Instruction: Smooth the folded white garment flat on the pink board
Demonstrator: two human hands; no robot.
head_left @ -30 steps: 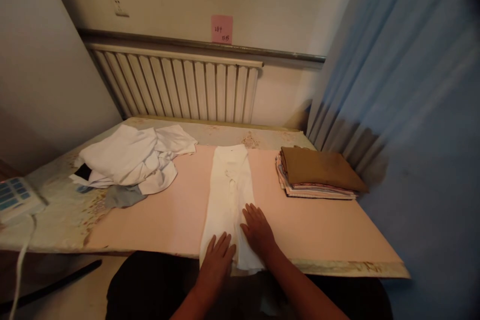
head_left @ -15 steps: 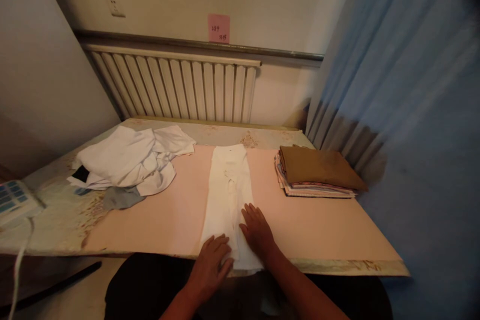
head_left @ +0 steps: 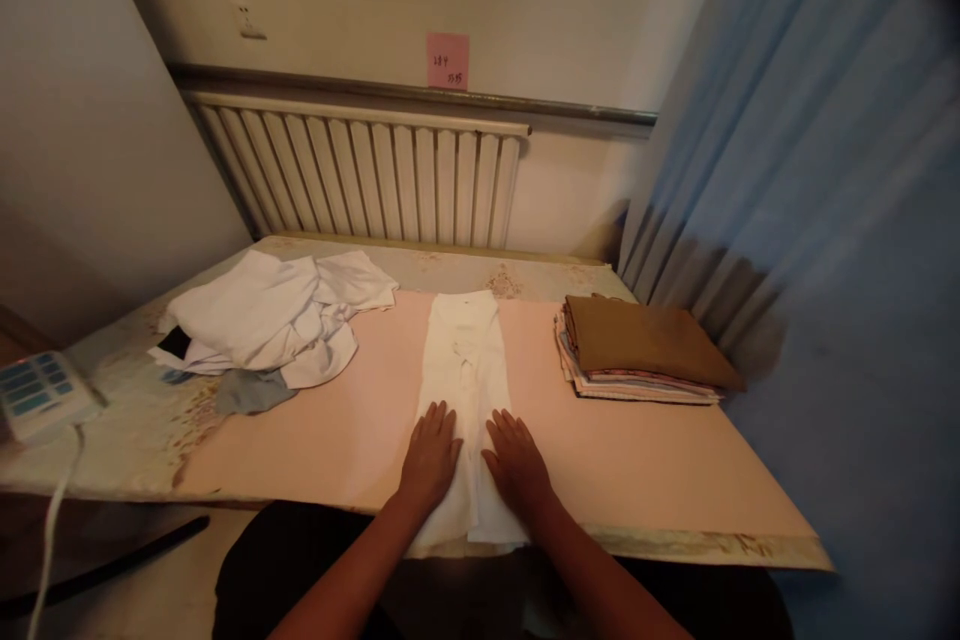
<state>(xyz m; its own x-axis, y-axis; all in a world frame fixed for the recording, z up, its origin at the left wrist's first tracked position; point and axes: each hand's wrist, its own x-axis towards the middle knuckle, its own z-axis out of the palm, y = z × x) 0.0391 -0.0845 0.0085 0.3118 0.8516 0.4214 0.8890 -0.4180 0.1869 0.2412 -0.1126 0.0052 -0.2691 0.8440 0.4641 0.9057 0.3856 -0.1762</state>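
Head view: at the near edge of the table [head_left: 139,420], a white garment [head_left: 465,350] is laid out as a long narrow strip, its near end brought to the edge and its far end pointed toward the wall. Its left side is pressed flat by the left hand [head_left: 431,455], its right side by the right hand [head_left: 517,460]; on both, the fingers are stretched forward and the thumb is held apart, with nothing clamped. Under the garment a pink sheet [head_left: 660,470] is spread. At far left, a pale device with bluish panels [head_left: 41,390] is set on the table, its white cord [head_left: 54,520] hung over the edge. To the right, folded clothes [head_left: 645,340] are stacked, topped by a brown one; to the left, white and grey clothes [head_left: 262,310] are heaped loosely. The right side is closed off by a blue curtain [head_left: 840,250]. Beyond the table, a radiator [head_left: 361,170] is fixed along the wall, and above it a pink note [head_left: 448,62] is seen.
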